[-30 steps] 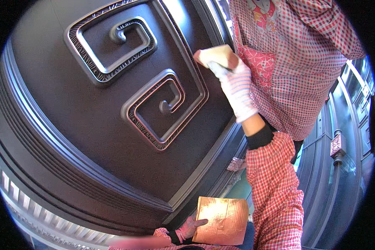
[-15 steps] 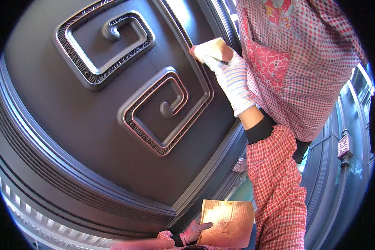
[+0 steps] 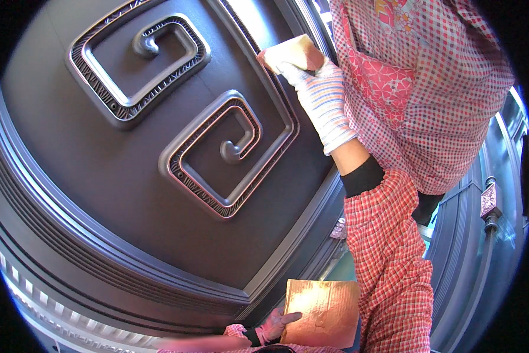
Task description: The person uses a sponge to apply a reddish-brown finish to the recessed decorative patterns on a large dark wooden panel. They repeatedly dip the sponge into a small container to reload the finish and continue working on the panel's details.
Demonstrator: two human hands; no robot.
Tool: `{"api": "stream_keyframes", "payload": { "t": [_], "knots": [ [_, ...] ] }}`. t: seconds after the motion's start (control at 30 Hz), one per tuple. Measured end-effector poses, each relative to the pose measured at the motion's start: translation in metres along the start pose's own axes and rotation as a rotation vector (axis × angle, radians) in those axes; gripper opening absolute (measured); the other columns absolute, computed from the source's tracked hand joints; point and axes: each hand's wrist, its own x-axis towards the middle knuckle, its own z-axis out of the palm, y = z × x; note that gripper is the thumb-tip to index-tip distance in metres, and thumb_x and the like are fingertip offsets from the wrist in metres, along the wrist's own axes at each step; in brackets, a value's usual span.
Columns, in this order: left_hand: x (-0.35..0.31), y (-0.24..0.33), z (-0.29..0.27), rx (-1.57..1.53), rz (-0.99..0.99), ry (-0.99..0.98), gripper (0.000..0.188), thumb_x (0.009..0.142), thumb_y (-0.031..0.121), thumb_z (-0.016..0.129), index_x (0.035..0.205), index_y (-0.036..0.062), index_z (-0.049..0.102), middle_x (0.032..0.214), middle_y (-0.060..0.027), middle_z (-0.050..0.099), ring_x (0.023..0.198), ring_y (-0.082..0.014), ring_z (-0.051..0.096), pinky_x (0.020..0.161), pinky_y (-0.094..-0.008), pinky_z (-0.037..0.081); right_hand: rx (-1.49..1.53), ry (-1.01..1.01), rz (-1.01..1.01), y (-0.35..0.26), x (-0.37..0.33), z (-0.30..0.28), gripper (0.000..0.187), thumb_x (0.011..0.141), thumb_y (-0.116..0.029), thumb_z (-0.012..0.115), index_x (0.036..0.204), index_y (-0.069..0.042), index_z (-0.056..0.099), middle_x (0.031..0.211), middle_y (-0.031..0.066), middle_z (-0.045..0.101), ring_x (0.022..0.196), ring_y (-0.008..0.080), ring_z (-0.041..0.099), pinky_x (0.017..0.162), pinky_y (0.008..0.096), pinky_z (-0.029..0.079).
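Nearest, at the lower edge, a flat, roughly square gold-brown sheet [image 3: 329,320] with a shiny face rested in the left hand [image 3: 271,327], whose thumb lay over its left edge; the other fingers were hidden behind it. Beside it rose the right arm's red-and-white checked sleeve [image 3: 391,265], ending in a black knitted cuff [image 3: 363,176]. Farther up, the right hand [image 3: 312,82], in a white knitted glove with coloured stripes, was closed on a soft cream pad [image 3: 296,52] with a reddish corner. That corner was at the raised dark trim [image 3: 291,117] of a large dark panel [image 3: 129,176]; whether it pressed there could not be told. Left of the pad, two raised square spirals [image 3: 194,132] stood on the panel, the lower one edged in copper colour. Past the right hand stood another person [image 3: 446,112] in a checked garment.
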Motion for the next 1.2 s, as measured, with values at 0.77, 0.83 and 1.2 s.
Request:
{"api": "stream_keyframes", "payload": {
  "t": [0.77, 0.83, 1.2],
  "knots": [
    [-0.002, 0.005, 0.002, -0.050, -0.008, 0.026, 0.047, 0.084, 0.014, 0.063, 0.126, -0.0010, 0.047, 0.118, -0.0110, 0.057, 0.104, -0.0224, 0.058, 0.092, -0.0356, 0.045, -0.017, -0.047, 0.017, 0.009, -0.041, -0.034, 0.039, 0.072, -0.011, 0.077, 0.103, 0.002, 0.058, 0.099, 0.0095, 0.064, 0.093, 0.0151, 0.061, 0.080, 0.0260, 0.050],
    [0.000, 0.006, 0.006, -0.032, -0.016, 0.011, 0.048, 0.084, 0.014, 0.063, 0.126, -0.0012, 0.047, 0.119, -0.0113, 0.057, 0.104, -0.0227, 0.058, 0.091, -0.0357, 0.045, 0.002, -0.032, 0.002, 0.018, -0.024, -0.032, 0.039, 0.072, -0.009, 0.076, 0.104, 0.003, 0.058, 0.100, 0.0102, 0.064, 0.094, 0.0158, 0.061, 0.080, 0.0262, 0.050],
    [0.007, -0.005, -0.002, -0.052, -0.023, 0.001, 0.049, 0.083, 0.016, 0.065, 0.125, -0.0010, 0.047, 0.117, -0.0115, 0.057, 0.103, -0.0224, 0.058, 0.091, -0.0358, 0.045, -0.771, -0.123, 0.008, 0.086, -0.085, -0.077, 0.024, 0.086, -0.023, 0.062, 0.098, -0.003, 0.062, 0.081, 0.0081, 0.063, 0.070, 0.0178, 0.061, 0.065, 0.0305, 0.050]
  ]
}}
